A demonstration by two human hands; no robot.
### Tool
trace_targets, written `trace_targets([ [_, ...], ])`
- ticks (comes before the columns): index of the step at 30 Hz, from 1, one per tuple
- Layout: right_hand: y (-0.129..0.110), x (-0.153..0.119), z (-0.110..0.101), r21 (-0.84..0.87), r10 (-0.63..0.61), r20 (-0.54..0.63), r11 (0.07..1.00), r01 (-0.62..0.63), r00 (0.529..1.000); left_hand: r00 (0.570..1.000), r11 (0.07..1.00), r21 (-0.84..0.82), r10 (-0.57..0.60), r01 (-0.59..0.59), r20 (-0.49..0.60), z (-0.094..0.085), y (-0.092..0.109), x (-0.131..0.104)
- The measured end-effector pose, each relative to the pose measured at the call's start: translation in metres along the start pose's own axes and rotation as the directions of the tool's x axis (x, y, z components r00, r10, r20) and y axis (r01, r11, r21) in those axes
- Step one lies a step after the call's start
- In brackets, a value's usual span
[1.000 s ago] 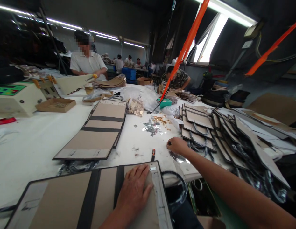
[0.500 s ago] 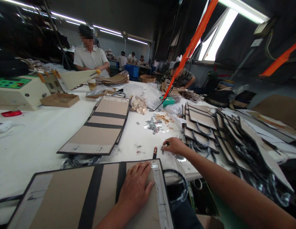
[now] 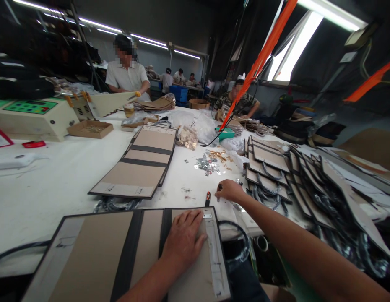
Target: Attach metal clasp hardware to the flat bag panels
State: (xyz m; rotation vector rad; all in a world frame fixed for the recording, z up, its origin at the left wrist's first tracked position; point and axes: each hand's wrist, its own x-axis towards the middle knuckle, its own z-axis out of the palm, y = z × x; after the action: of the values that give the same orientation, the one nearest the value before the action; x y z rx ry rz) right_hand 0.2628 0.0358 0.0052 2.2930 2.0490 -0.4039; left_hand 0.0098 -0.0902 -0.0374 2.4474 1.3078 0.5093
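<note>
My left hand point(image 3: 184, 235) lies flat, fingers stretched, on a beige bag panel point(image 3: 97, 247) with dark edging and dark cross strips. Beside its fingertips a small metal plate point(image 3: 207, 216) sits on the whitish strip at the panel's right end. A plastic-wrapped handle point(image 3: 242, 235) loops out from that end. Over the table beyond, my right hand point(image 3: 229, 191) is closed in a pinch on a small metal plate point(image 3: 218, 199), partly hidden by the fingers. A dark tool with an orange-marked end point(image 3: 208, 199) lies between the panel and my right hand.
Loose silver plates point(image 3: 206, 165) and gold pieces point(image 3: 220, 156) are scattered ahead. Stacked bag panels lie left point(image 3: 135, 167) and right point(image 3: 267, 167). A cardboard tray point(image 3: 90, 129) stands by a machine point(image 3: 34, 117). An orange strap point(image 3: 261, 58) hangs down; co-workers point(image 3: 127, 71) sit beyond.
The view has swung slightly left, so most things sit further right. My right hand remains pinched near the same spot on the table. My left hand stays flat on the panel.
</note>
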Motion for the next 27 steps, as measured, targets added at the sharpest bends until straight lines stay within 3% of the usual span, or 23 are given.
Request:
trace_targets([
  [10,0.004,0.001,0.003,0.198,-0.046,-0.045,0.979,0.054,0.998,1.0,1.0,-0.028,-0.005,0.005,-0.006,-0.002,0.001,-0.002],
  [16,0.013,-0.013,-0.012,0.404,0.015,-0.155,0.913,0.049,0.988,1.0,1.0,-0.027,0.005,-0.006,-0.007,-0.005,0.004,-0.001],
  [19,0.015,-0.038,-0.027,0.48,0.007,-0.167,0.874,0.075,0.986,1.0,1.0,-0.023,0.018,-0.019,-0.02,-0.004,0.005,-0.001],
  [22,0.005,-0.082,-0.029,0.597,-0.119,-0.015,0.795,0.104,0.993,0.999,0.999,-0.016,0.037,-0.038,-0.039,-0.002,0.005,-0.001],
  [25,-0.013,-0.126,-0.009,0.661,-0.227,0.155,0.747,0.07,0.961,0.998,0.999,-0.007,0.039,-0.04,-0.053,-0.001,0.006,-0.001],
  [27,-0.024,-0.145,0.008,0.647,-0.239,0.18,0.759,0.068,0.954,0.997,0.999,-0.003,0.041,-0.041,-0.059,-0.001,0.006,-0.001],
])
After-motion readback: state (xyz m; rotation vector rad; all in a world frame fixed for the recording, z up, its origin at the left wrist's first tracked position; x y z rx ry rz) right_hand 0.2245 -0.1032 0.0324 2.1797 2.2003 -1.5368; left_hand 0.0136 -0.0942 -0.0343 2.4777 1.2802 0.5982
